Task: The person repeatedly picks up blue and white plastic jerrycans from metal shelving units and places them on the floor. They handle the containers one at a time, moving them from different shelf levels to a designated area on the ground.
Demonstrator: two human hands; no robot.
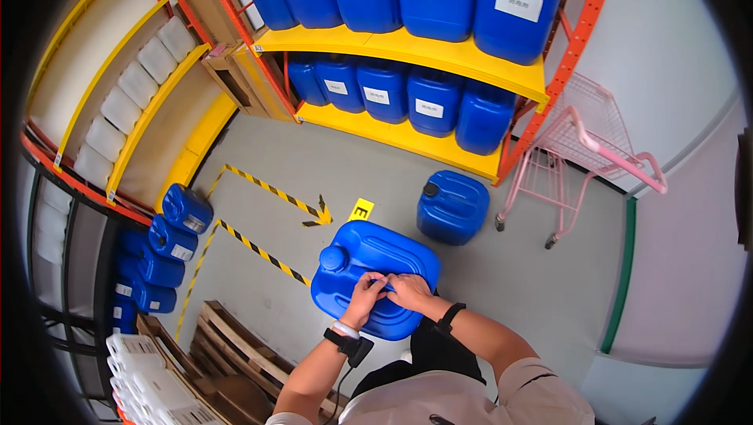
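A blue plastic jerrycan (409, 248) with a round blue screw cap (333, 259) is right in front of me, its top facing up. Over the middle of that top, my left hand (365, 297) and my right hand (409, 291) meet, fingertips close together. Both hands are closed, the fingers bent and pinched; whatever sits between them is too small or covered to make out. The cap lies to the left of my hands, untouched. Dark straps circle both wrists. Another blue jerrycan (452, 207) with a dark cap stands on the floor beyond, to the right.
Blue jerrycans fill a rack with yellow shelves (439, 52) ahead. A pink shopping cart (584, 146) stands at right. Wooden pallets (243, 354) and white containers (157, 382) are at lower left. More blue jerrycans (172, 237) line the left, near striped floor tape (263, 248).
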